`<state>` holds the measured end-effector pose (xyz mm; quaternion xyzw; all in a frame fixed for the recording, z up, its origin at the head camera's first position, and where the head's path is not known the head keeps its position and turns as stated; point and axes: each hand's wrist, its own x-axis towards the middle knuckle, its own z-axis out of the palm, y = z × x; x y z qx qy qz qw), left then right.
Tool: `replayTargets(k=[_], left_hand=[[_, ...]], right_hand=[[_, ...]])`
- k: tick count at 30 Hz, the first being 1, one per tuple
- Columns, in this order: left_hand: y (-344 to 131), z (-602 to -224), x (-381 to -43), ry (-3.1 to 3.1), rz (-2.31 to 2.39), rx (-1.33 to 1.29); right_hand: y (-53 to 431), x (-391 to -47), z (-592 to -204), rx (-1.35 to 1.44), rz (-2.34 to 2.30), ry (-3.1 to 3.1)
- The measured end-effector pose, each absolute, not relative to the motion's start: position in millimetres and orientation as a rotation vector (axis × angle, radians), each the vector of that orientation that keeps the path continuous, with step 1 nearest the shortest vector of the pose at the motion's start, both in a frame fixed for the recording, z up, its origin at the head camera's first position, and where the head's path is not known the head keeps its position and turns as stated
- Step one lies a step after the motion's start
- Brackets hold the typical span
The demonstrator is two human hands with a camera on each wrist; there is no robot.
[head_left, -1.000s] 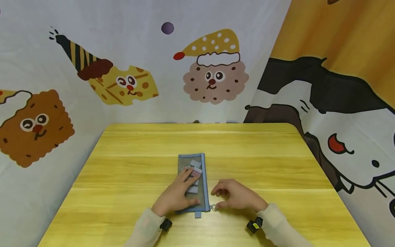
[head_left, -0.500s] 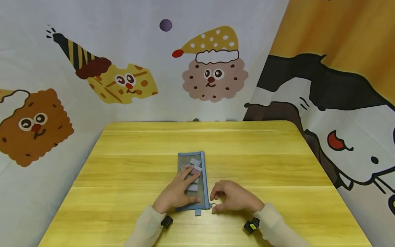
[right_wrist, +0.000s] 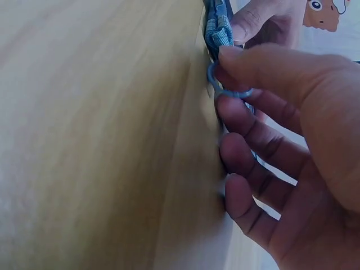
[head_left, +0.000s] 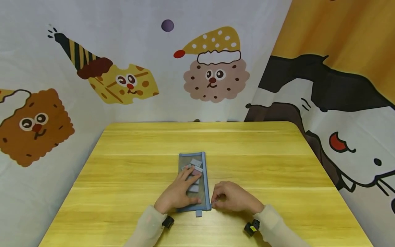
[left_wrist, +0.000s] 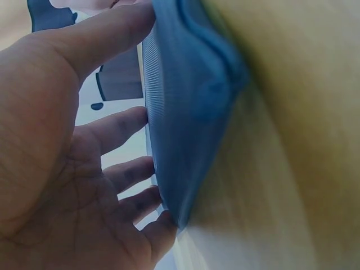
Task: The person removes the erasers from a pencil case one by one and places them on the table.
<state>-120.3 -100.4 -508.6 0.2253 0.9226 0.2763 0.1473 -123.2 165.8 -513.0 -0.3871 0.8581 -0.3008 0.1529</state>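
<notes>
Blue mesh pouch [head_left: 193, 181] flat under released left hand [head_left: 176, 195]; right hand [head_left: 232, 199] grip pinching zipper ring [right_wrist: 228, 90].

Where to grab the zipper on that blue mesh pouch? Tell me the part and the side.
Take the small ring pull at the near right corner of the blue mesh pouch, coming from the right. The right hand already pinches there, while the left hand presses the pouch flat.

I am looking into a small staged recording booth, not a lived-in room: a yellow wooden table [head_left: 197, 144] stands walled along its far edge and both side edges by hanging cartoon cloth backdrops [head_left: 92, 68] showing smiling biscuit characters.
</notes>
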Motion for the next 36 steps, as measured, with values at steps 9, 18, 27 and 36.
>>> replayTargets(k=[9, 18, 27, 36], left_hand=[[-101.1, -508.5, -121.7, 2.649, 0.78, 0.642], [-100.3, -508.8, -120.5, 2.665, 0.787, 0.671], [-101.8, -508.1, -118.2, 2.669, 0.783, 0.676], [-101.2, -509.8, -119.7, 2.676, 0.787, 0.701]], right_hand=[[164.4, -123.1, -515.3, -1.088, -0.97, 2.41], [164.9, -124.2, -517.9, -1.018, -0.957, 2.441], [164.1, -123.5, -521.1, -1.057, -0.982, 2.476], [165.5, -125.6, -522.1, -1.003, -0.988, 2.518]])
